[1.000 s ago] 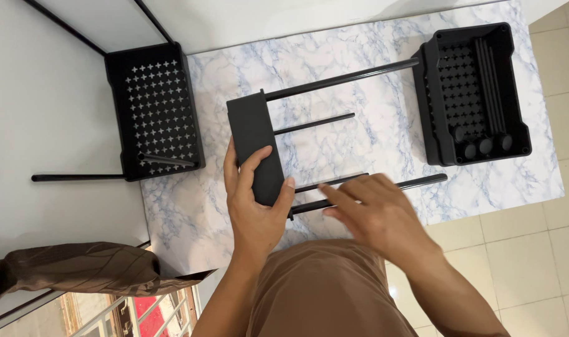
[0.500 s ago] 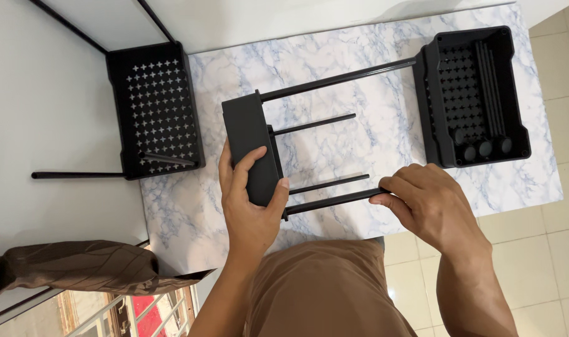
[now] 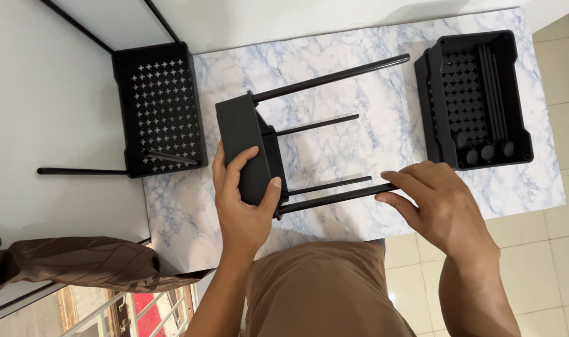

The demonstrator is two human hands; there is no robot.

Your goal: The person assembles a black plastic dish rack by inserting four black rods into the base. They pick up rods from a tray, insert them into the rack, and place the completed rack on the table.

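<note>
Black plastic tray, tipped on its side, is sitting in the clasp of the left hand, while the right hand is pinching the free end of the nearest black rod, fingers narrowed around it. Rod's long axis is running left to right, from tray toward the right hand. Farther out on the marbled tabletop, a second tray is resting right, a perforated tray left by the white wall.
</note>
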